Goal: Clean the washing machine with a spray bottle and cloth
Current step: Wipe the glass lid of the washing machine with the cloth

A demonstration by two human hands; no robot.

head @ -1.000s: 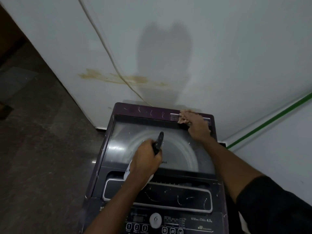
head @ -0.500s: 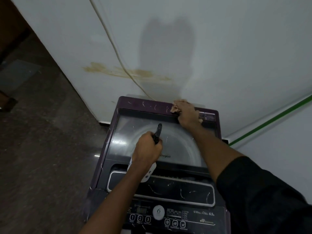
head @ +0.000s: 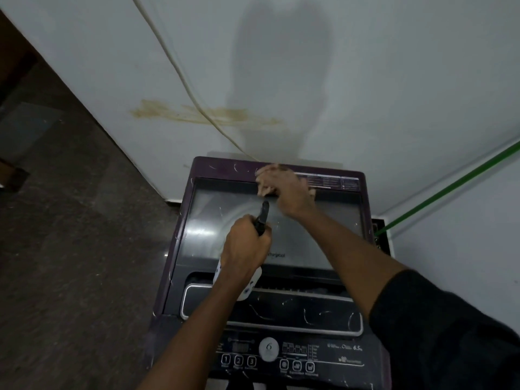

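Note:
A purple top-loading washing machine [head: 180, 237] with a grey glass lid stands against the wall. My left hand [head: 246, 246] grips a white spray bottle [head: 250, 288] above the lid; its black nozzle [head: 263, 216] points toward the back. My right hand [head: 284, 190] holds a pinkish cloth [head: 264, 171] against the machine's rear purple strip, near its middle. Most of the cloth is hidden under the hand.
A white wall [head: 365, 80] with a brown stain [head: 197, 114] rises behind the machine, and a cream cable [head: 180, 71] runs down it. A green pipe [head: 450, 190] slants at the right. Dark floor [head: 70, 263] lies to the left. The control panel [head: 281, 356] sits at the near edge.
My right hand has slid the cloth leftward along the rear strip, from the right part to near the middle. The left hand with the bottle has held roughly steady.

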